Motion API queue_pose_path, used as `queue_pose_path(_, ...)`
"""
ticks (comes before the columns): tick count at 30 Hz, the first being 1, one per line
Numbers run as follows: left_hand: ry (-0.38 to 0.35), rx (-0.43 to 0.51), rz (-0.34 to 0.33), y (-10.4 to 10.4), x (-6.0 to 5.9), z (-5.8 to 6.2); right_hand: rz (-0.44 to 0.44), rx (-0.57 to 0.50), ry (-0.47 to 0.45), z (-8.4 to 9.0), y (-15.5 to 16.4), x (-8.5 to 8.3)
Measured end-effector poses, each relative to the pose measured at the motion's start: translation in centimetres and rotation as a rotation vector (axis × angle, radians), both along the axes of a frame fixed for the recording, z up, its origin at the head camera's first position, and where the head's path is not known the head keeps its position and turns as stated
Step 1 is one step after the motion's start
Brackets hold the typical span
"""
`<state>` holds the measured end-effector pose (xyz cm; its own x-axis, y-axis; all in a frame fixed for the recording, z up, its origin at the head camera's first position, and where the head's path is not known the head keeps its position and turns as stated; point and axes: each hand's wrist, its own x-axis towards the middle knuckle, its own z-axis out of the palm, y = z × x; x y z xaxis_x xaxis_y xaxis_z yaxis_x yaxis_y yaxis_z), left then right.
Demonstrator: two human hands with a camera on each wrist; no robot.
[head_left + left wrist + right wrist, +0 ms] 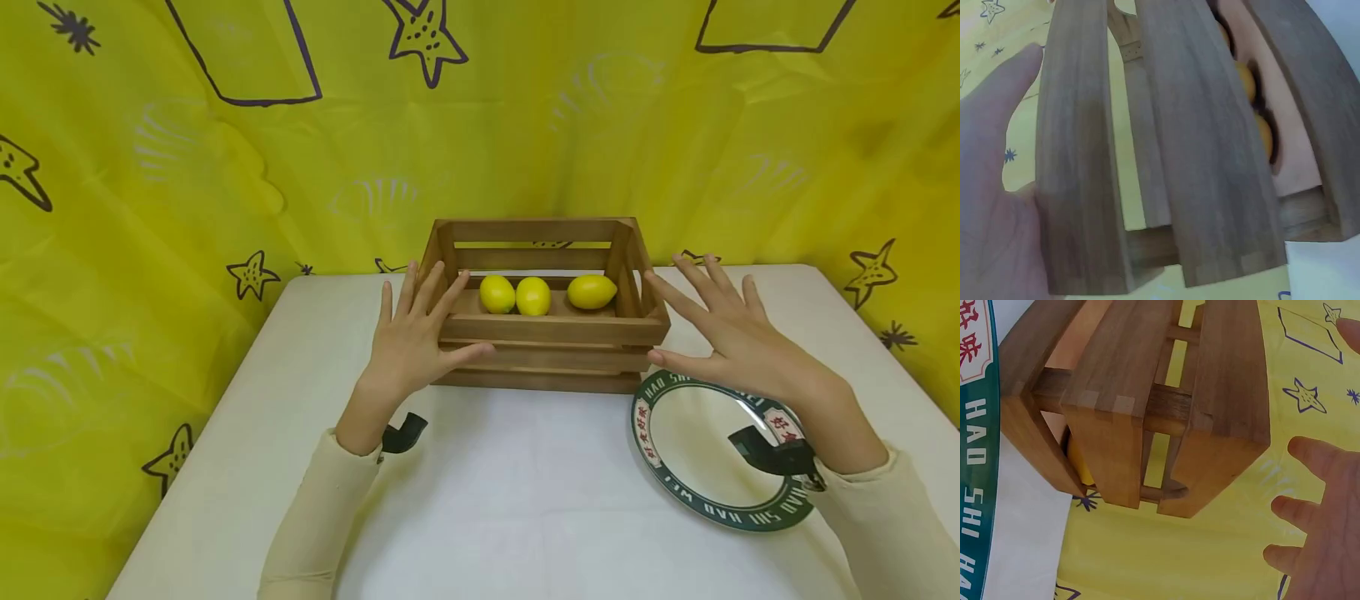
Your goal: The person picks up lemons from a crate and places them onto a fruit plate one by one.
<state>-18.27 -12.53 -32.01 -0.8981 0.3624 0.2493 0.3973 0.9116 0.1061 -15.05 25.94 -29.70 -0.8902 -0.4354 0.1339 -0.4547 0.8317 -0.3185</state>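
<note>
A slatted wooden crate [540, 358] stands at the back of the table. Inside it lie a lemon [497, 295] on the left, a second lemon [533, 297] beside it and a third lemon [592, 292] apart on the right. My left hand [412, 342] is spread at the crate's left front corner, holding nothing. At the right end, my right hand [731, 333] is likewise spread with straight fingers and holds nothing. The right wrist view shows a gap between its fingers [1313, 459] and the crate. Whether the left hand touches the wood I cannot tell.
A round plate [675, 483] with a green lettered rim lies at the right, partly beneath my right hand and wrist. The white tabletop [487, 500] stretches in front of the crate. A yellow patterned cloth [495, 133] hangs behind the table.
</note>
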Motion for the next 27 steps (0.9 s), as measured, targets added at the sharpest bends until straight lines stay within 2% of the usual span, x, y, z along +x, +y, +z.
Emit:
queue_pose_path(7, 0.054, 0.052, 0.001, -0.6, -0.2, -0.8, 0.018, -0.048, 0.038, -0.2, -0.5, 0.0)
queue_pose_path(11, 0.067, 0.132, -0.002, -0.9, -0.4, -1.5, 0.031, -0.105, 0.092, -0.1, -1.4, 0.0)
queue_pose_path(15, 0.010, 0.312, -0.020, -1.2, -0.4, -2.0, 0.068, -0.197, 0.119, 0.2, -2.4, -0.2)
queue_pose_path(18, -0.051, 0.482, -0.030, -1.2, -0.4, -2.1, 0.127, -0.283, 0.158, 0.2, -3.0, -0.4)
queue_pose_path(20, -0.066, 0.570, -0.030, -1.2, -0.6, -2.1, 0.171, -0.329, 0.192, 0.2, -3.3, -0.7)
queue_pose_path(23, -0.049, 0.649, -0.035, -1.3, -0.8, -2.0, 0.204, -0.350, 0.223, 0.4, -3.7, -1.1)
queue_pose_path(27, -0.042, 0.695, -0.044, -1.6, -1.1, -1.9, 0.233, -0.357, 0.234, 1.1, -4.1, -1.9)
